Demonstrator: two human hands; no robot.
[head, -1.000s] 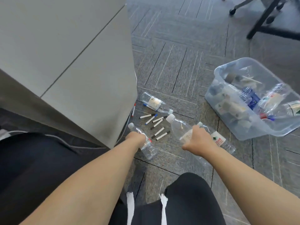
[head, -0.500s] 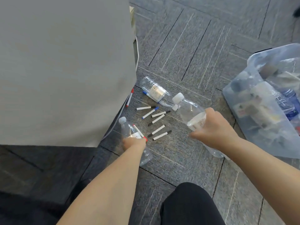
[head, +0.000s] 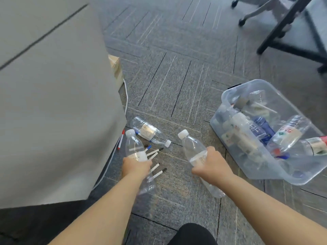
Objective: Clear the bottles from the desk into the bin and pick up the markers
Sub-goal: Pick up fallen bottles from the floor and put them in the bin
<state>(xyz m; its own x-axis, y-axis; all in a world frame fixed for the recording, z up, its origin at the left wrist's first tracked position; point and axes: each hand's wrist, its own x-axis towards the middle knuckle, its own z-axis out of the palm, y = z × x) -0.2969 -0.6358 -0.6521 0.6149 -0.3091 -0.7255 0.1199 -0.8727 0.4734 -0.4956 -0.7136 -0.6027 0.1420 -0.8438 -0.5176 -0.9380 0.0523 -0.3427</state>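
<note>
I am seeing the desk panel [head: 53,103] standing at left, the bin [head: 261,175] sitting on the floor [head: 177,76] at right, bottles lying inside it. Between them, a third bottle [head: 148,131] is lying on the floor just beyond the markers [head: 155,171]. The left hand [head: 136,167] is holding the left bottle [head: 135,149] over the markers; the right hand [head: 212,167] is holding the right bottle [head: 194,151] near the bin. A chair base [head: 256,7] is standing far behind, at right.

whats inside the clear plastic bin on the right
The clear plastic bin holds several clear plastic bottles, such as a labelled one, plus a blue bottle. Whatever lies beneath that pile is covered and blurred.
</note>
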